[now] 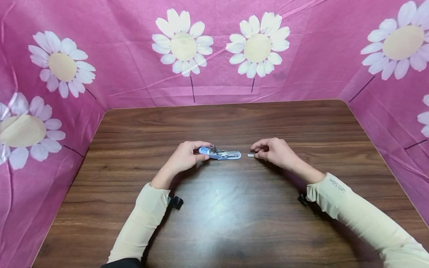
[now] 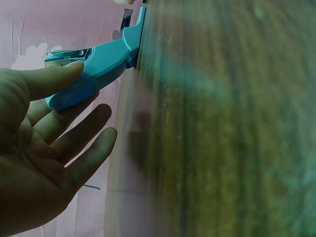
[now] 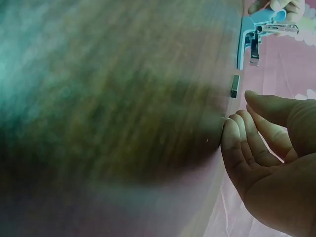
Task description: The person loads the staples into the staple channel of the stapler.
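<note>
My left hand (image 1: 183,156) pinches one end of a light blue stapler (image 2: 106,64) between thumb and fingers. The stapler is opened up, its metal parts exposed, and its other end points right, low at the tabletop. In the left wrist view the remaining fingers spread loosely beneath the held end. Just past the stapler's right end lies a small silver strip of staples (image 1: 250,155). My right hand (image 1: 275,152) is beside that strip, thumb and fingers loosely bent. A small gap shows between the strip (image 3: 235,86) and the thumb tip in the right wrist view.
Both hands work over a dark wood-grain table (image 1: 214,230). A pink cloth (image 1: 127,56) with large white daisies hangs behind it and along both sides. Black straps (image 1: 176,202) show at the wrists, below the light sleeves.
</note>
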